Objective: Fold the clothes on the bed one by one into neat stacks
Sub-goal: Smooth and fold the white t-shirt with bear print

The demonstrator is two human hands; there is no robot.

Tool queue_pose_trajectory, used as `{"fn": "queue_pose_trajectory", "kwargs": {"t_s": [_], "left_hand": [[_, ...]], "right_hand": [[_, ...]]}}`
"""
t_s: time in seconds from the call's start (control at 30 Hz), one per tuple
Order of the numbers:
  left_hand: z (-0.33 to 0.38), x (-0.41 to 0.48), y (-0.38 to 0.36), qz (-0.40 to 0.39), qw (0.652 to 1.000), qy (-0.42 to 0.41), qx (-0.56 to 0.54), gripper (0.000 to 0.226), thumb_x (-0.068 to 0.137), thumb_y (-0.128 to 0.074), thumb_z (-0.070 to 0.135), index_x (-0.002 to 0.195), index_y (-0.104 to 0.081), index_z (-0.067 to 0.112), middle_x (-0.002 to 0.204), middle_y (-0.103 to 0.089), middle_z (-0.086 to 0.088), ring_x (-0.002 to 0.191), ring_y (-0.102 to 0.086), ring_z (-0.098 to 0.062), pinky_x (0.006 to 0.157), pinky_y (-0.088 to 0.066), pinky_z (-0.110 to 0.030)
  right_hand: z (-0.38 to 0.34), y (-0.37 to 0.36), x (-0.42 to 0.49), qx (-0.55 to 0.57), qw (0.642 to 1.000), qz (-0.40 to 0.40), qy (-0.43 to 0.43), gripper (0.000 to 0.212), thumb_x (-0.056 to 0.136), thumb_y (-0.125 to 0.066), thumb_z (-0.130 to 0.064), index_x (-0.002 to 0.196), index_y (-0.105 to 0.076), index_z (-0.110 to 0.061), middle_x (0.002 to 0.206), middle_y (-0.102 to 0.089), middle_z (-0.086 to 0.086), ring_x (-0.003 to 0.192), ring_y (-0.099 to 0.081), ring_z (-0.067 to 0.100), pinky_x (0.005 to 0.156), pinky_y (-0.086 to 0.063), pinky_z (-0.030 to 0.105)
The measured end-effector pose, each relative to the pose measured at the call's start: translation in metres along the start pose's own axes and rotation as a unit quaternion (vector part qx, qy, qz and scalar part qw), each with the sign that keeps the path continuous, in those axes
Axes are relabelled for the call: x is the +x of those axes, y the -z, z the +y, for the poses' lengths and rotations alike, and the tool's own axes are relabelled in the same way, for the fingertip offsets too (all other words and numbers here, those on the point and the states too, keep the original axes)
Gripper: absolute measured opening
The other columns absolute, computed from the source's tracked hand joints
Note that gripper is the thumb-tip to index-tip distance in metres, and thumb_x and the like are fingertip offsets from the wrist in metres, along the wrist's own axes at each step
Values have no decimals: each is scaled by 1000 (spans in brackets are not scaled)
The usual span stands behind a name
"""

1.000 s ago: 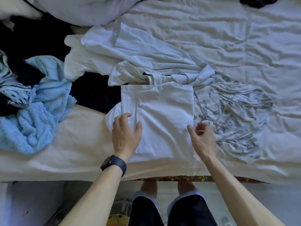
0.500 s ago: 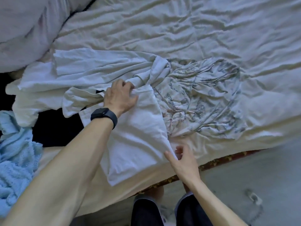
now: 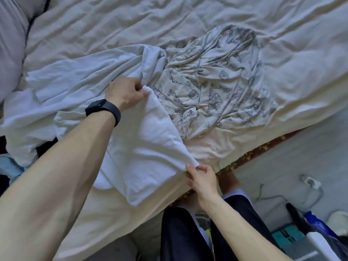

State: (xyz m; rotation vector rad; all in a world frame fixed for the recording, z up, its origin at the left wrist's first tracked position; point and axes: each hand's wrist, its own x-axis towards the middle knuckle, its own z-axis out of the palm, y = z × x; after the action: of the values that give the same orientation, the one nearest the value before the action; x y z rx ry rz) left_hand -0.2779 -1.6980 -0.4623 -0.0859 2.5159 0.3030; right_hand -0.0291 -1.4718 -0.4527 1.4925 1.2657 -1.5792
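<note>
Bed [image 3: 131, 25], near edge: white garment [image 3: 146, 147] part-folded — left hand [image 3: 122, 93] pinching far corner, right hand [image 3: 201, 178] pinching near corner. Unfolded alongside — patterned garment [image 3: 216, 81], pale crumpled garment [image 3: 75, 72]. No finished stack visible.

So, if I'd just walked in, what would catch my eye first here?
Two bare hands holding a half-folded white garment at the near edge of the bed: the left hand grips its far corner, the right hand pinches its near corner. Right of it lies a crumpled patterned garment, and a black watch sits on the left wrist.
</note>
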Motion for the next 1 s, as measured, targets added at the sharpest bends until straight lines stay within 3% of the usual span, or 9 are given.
{"fn": "queue_pose_trajectory", "kwargs": {"t_s": [0.13, 0.3, 0.43, 0.5, 0.7, 0.77, 0.83, 0.9, 1.0], "left_hand": [[2, 0, 3, -19, 1000, -7, -13, 31, 91, -62, 52, 86, -58, 22, 97, -65, -5, 94, -60, -30, 79, -49, -39], [14, 2, 4, 2, 997, -16, -74, 29, 96, -59, 44, 99, -62, 15, 97, -62, 0, 92, -57, -25, 79, -45, -37], [19, 2, -7, -4, 998, 0, -64, 30, 94, -57, 49, 98, -62, 20, 100, -67, -4, 100, -60, -31, 87, -50, -45], [23, -2, -13, 21, 999, 16, -40, 31, 94, -54, 47, 106, -60, 20, 109, -65, -8, 109, -56, -34, 91, -48, -47], [17, -95, -66, 252, 965, 31, -59, 49, 91, -56, 34, 135, -52, 14, 138, -51, -10, 121, -49, -34, 94, -43, -48], [9, -144, -104, 243, 965, 67, -73, 55, 92, -58, 37, 142, -47, 17, 150, -41, -9, 133, -41, -32, 105, -38, -51], [4, -192, -145, 178, 976, 101, -71, 63, 94, -52, 46, 152, -36, 26, 163, -24, -5, 149, -22, -28, 117, -24, -56], [-5, -231, -183, 102, 986, 123, -48, 71, 94, -39, 59, 158, -21, 35, 169, -4, 1, 155, -3, -25, 121, -13, -60], [-25, -263, -221, 74, 989, 127, -13, 74, 94, -31, 65, 160, -12, 36, 169, 4, -1, 155, 4, -29, 119, -14, -65]], "right_hand": [[0, 1, 1, 11, 999, 8, 41, 35, 90, -78, -24, 113, -52, -24, 103, -72, 3, 96, -71, 22, 89, -59, 41], [-2, 9, 1, 38, 996, 7, 82, 20, 96, -68, -8, 107, -55, -19, 78, -75, -2, 78, -69, 9, 82, -56, 30], [0, 14, 4, 37, 997, 1, 72, 22, 95, -66, -3, 108, -56, -18, 90, -75, 3, 79, -69, 13, 74, -58, 26], [-4, 11, 8, 49, 997, -8, 61, 26, 93, -70, -5, 109, -54, -17, 96, -73, 6, 84, -68, 16, 80, -57, 31], [-14, -1, 18, 33, 999, -6, 7, 27, 90, -77, -18, 108, -57, -24, 113, -64, 7, 98, -67, 27, 86, -58, 42], [-14, -1, 19, 5, 1000, 6, 23, 26, 91, -74, -11, 108, -59, -24, 112, -67, 7, 101, -68, 27, 87, -58, 42], [-16, 3, 14, -98, 993, 24, 60, 27, 91, -73, -16, 113, -58, -23, 107, -70, 3, 96, -67, 22, 85, -56, 41], [-16, 7, 9, -296, 944, 66, 129, 37, 90, -70, -26, 122, -53, -21, 118, -59, -2, 98, -59, 19, 85, -49, 40], [-19, -8, 3, -477, 785, 94, 384, 44, 91, -67, -31, 130, -51, -16, 129, -43, 5, 111, -46, 26, 89, -38, 38]]}}
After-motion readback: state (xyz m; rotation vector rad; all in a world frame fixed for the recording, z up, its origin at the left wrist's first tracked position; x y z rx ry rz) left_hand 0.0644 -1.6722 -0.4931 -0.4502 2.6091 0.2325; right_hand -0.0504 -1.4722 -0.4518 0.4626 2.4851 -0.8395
